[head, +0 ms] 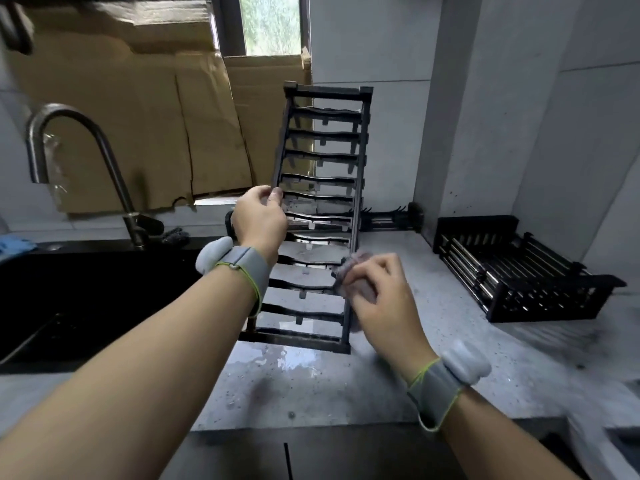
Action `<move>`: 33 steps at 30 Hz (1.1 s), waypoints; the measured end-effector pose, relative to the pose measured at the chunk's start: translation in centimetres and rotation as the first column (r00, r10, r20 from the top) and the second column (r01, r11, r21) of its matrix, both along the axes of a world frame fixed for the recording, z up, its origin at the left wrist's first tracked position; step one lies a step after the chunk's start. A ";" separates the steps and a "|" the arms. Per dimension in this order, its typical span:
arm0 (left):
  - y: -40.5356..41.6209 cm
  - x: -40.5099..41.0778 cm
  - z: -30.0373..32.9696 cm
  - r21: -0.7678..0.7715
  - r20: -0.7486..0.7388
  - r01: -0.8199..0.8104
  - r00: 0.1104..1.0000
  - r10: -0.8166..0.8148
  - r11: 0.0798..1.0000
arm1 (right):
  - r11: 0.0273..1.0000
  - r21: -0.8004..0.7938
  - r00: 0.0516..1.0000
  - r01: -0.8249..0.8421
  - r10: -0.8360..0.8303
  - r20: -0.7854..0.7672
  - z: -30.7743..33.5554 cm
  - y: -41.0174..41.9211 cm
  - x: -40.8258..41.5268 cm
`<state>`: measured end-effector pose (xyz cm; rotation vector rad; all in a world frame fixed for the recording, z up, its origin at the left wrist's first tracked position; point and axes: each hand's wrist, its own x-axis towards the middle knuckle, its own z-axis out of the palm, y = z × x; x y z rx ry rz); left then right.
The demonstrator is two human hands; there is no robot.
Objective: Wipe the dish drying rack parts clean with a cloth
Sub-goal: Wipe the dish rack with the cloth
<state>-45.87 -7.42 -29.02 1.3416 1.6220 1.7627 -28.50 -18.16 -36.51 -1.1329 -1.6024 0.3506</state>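
- Step in hand, as judged: wiping the right-hand side rail, low down, of a black slatted rack panel [322, 188]. The panel stands on end on the grey speckled bench [398, 386], its bottom edge resting on the surface just right of the sink [86, 299], and it leans slightly away from the person.
- The left hand [259, 221] steadies the panel; its grip is a pinch of thumb and fingers on the left rail, about halfway up.
- The right hand [375, 292] has its grip curled round a bunched, pale pinkish-grey cloth [353, 275], which is pressed against the right rail near the third and fourth slats from the bottom.
- Next move, as judged: the cloth needs to travel along the rail and across each wavy slat in turn, while the left hand keeps the panel from tipping or sliding on the wet surface.
- Condition of the panel: dark, matt finish, with many wavy cross slats carrying small tabs. Pale smears or residue show on the middle slats. The upper slats look darker; whether they are clean cannot be told.
- A puddle [277, 362] lies on the bench just in front of the panel's foot.
- A second rack part, a black basket [519, 282], sits well apart on the right, untouched by either hand.
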 end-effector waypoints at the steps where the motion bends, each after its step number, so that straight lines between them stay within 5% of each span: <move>1: 0.3 -0.2 -0.2 -0.005 0.007 -0.006 1.000 0.006 1.000 | 0.999 -0.044 0.999 -0.020 0.018 -0.044 -0.6 -0.2 0.1; 7: 0.2 -0.1 -0.5 -0.080 0.219 0.013 0.976 0.005 0.997 | 0.997 -0.081 0.970 0.002 -0.022 -0.241 0.7 0.9 0.2; 13: -1.0 0.0 -1.2 -0.076 0.354 0.152 0.928 -0.116 0.985 | 0.981 -0.194 0.990 0.010 -0.037 -0.137 0.9 2.2 1.5; 18: -3.5 -0.5 -1.3 -0.172 0.327 0.307 0.914 -0.240 0.936 | 0.982 -0.180 0.992 0.055 -0.075 -0.106 1.6 2.7 3.0; 21: -4.8 -1.6 -2.0 -0.249 0.180 0.284 0.953 -0.244 0.926 | 0.986 -0.164 0.999 0.043 -0.047 -0.025 1.9 2.8 4.0; 24: -5.3 -2.7 -2.1 -0.238 -0.238 0.039 0.966 -0.097 0.970 | 0.988 -0.152 1.000 -0.001 0.001 0.000 2.2 3.0 5.2; 26: -5.7 -3.0 -1.4 -0.026 -0.490 -0.077 0.870 0.055 0.997 | 0.990 -0.142 1.000 -0.011 0.013 0.017 2.3 3.4 5.9; 29: -6.2 -2.2 0.0 0.274 -0.756 0.154 0.644 0.114 0.949 | 0.989 -0.147 0.998 -0.034 0.042 0.053 2.8 3.6 6.6; 33: -4.6 -0.7 2.2 0.145 -0.984 0.492 0.163 0.073 0.859 | 0.978 -0.179 0.984 -0.103 0.126 0.123 3.3 3.1 6.8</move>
